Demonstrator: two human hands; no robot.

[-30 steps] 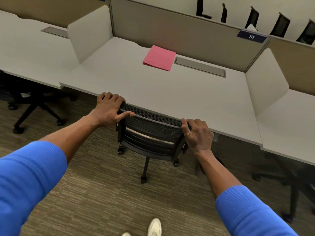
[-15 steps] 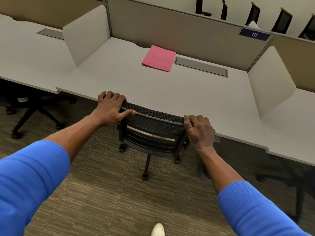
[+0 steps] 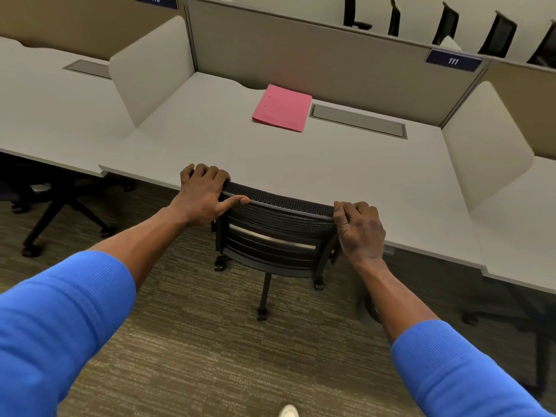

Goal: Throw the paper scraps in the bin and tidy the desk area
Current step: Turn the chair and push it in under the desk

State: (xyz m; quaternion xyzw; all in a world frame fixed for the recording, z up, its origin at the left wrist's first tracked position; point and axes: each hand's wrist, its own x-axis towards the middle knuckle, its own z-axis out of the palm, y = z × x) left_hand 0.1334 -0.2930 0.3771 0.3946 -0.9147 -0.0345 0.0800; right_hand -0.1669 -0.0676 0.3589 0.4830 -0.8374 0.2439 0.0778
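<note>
A black mesh-backed office chair (image 3: 275,233) stands tucked under the front edge of the white desk (image 3: 346,179). My left hand (image 3: 203,194) grips the left end of the chair's top rail, fingers curled over it and thumb along the rail. At the right end of the rail my right hand (image 3: 359,228) grips it the same way. A pink folder (image 3: 282,108) lies flat near the back of the desk, next to a grey cable cover (image 3: 358,120). No paper scraps or bin are in view.
White side dividers (image 3: 150,70) (image 3: 484,142) and a beige back panel (image 3: 316,52) bound the desk. Neighbouring desks lie left and right, with another black chair (image 3: 48,206) under the left one. Carpet covers the floor; my shoe tip (image 3: 288,411) shows at the bottom.
The chair has rolled slightly further in under the desk with both hands still on its top rail. My view has shifted a little to the left.
</note>
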